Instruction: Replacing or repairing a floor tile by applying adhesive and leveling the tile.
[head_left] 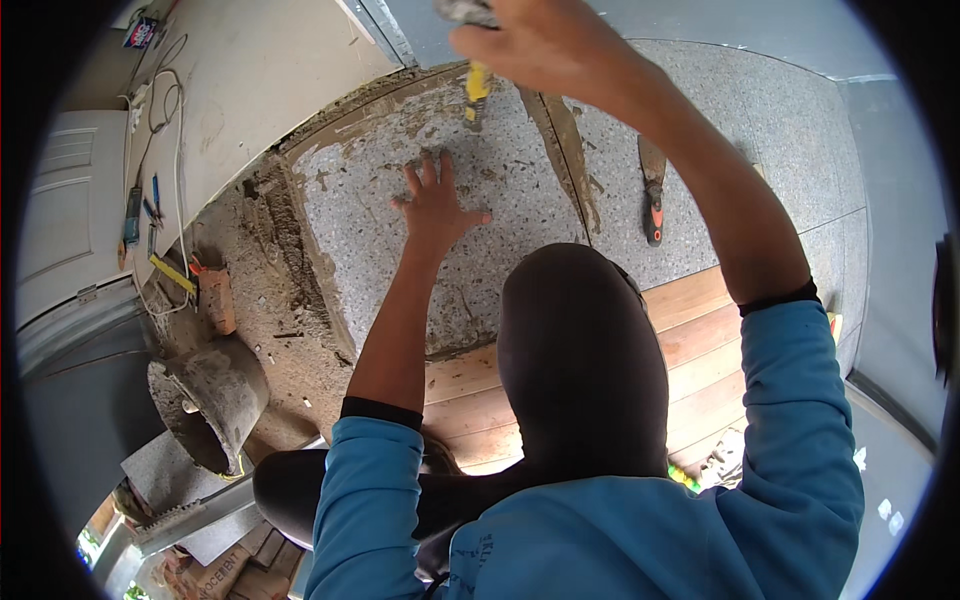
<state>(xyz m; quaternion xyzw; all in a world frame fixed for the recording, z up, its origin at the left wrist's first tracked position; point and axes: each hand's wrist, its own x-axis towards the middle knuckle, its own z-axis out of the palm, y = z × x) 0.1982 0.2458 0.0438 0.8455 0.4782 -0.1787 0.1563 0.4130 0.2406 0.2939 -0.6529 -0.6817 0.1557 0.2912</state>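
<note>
Blue top (620, 540), creased sleeves (785, 390), black cuffs (383, 411) (peeking out beyond the blue), dark trousers (580, 340)

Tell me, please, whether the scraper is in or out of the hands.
Out: the scraper lies on the speckled tile, apart from the left hand and right hand.

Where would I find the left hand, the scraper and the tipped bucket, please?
Left hand (435, 208), head view: back of the hand.
Scraper (654, 200), head view: upper handle.
Tipped bucket (236, 385), head view: outer wall.
</note>
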